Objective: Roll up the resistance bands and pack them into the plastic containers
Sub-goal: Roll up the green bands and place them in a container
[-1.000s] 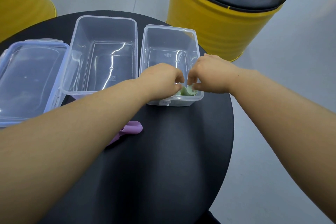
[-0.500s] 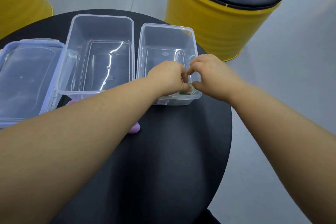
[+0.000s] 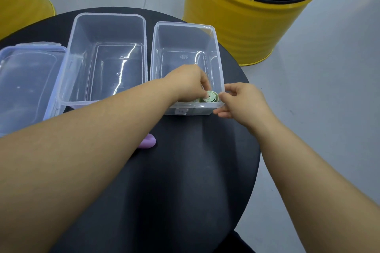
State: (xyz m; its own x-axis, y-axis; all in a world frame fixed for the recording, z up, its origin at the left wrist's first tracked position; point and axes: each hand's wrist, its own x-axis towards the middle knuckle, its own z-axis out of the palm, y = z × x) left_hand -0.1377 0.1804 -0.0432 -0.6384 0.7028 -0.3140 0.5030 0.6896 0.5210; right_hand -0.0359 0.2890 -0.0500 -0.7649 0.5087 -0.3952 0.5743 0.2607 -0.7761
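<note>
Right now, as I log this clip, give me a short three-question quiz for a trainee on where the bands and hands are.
1. Which of these lies on the table, outside the boxes? A) a purple band B) scissors C) a red ball
2. True or false: the green roll lies on the bare table.
3. Fill in: the right hand grips the near corner of the ____.

Key
1. A.
2. False: it sits inside the right box, under the fingertips of the left hand.
3. right box.
</note>
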